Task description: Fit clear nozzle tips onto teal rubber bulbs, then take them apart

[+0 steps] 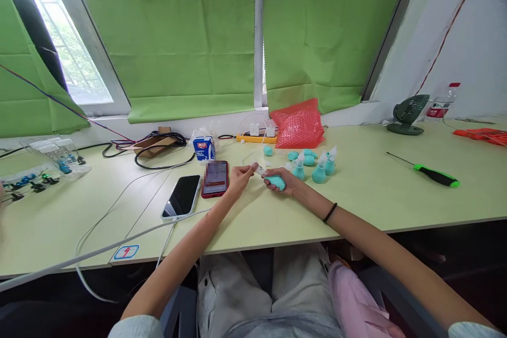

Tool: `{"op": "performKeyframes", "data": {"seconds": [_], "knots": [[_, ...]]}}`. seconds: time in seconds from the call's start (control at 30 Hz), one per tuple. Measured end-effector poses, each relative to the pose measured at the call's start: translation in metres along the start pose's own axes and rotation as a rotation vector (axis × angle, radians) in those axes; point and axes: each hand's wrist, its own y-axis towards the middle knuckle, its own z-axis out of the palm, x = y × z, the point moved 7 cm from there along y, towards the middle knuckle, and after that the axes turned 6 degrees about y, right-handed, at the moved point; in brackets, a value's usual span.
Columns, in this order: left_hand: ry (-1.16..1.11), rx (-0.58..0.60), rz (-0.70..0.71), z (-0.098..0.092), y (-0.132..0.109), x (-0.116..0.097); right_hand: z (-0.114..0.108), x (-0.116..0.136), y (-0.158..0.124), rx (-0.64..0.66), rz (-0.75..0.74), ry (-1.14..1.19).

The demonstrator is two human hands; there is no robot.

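A teal bulb syringe (pixel 275 182) lies in my right hand (pixel 288 178), whose fingers are wrapped round the soft bulb. Its clear nozzle (pixel 260 170) points left, and the fingertips of my left hand (pixel 241 175) pinch that end. Just right of my right hand, several more teal bulb syringes (pixel 319 173) stand upright with clear nozzles on top. Loose teal bulbs (pixel 293 156) lie behind them, and a single teal bulb (pixel 268 150) sits farther back.
Two phones, one white-edged (pixel 182 196) and one red-cased (pixel 215 178), lie left of my hands. Behind are a milk carton (pixel 204 148), a power strip (pixel 257 139) and a red bubble-wrap bag (pixel 299 124). A screwdriver (pixel 431 173) and small fan (pixel 410 113) are rightward. White cables (pixel 119 243) cross the left side.
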Motion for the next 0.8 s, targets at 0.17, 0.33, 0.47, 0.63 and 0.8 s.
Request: {"op": "performKeyframes", "data": {"seconds": [0.17, 0.33, 0.47, 0.63, 0.8], "knots": [[-0.088, 0.113, 0.071, 0.008, -0.002, -0.005, 0.005, -0.003, -0.002, 0.045, 0.042, 0.066], [-0.123, 0.165, 0.1, 0.015, 0.004, -0.016, 0.006, 0.006, 0.001, 0.048, -0.079, 0.115], [-0.13, 0.216, 0.166, 0.024, 0.014, -0.039, 0.006, 0.02, -0.001, 0.057, -0.192, 0.164], [-0.126, 0.345, 0.201, 0.044, 0.017, -0.068, 0.007, 0.032, -0.009, 0.118, -0.246, 0.239], [-0.178, 0.311, 0.188, 0.047, 0.031, -0.084, 0.011, 0.039, -0.014, 0.283, -0.244, 0.35]]}}
